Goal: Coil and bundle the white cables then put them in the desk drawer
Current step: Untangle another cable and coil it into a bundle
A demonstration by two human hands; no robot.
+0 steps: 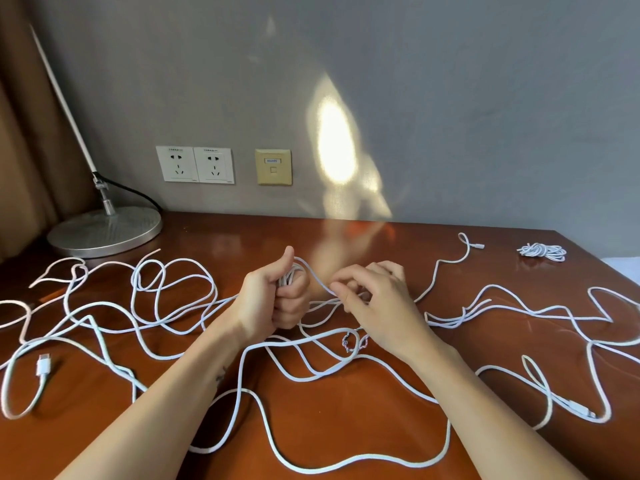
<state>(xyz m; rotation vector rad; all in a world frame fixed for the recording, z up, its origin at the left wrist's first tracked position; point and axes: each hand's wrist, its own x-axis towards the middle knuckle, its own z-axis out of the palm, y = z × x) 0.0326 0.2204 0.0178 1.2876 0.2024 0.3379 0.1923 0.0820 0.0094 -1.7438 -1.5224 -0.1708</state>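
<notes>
Left hand (273,299) grips a white cable coil (291,275); right hand (377,306) pinches its strand; loose white cables (44,367) sprawl across the brown bench (207,237).

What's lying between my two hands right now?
Head view: a thin white cable strand bridges the gap, from the white cable coil gripped by the left hand to the pinching right hand, above the glossy brown wooden desk.
</notes>
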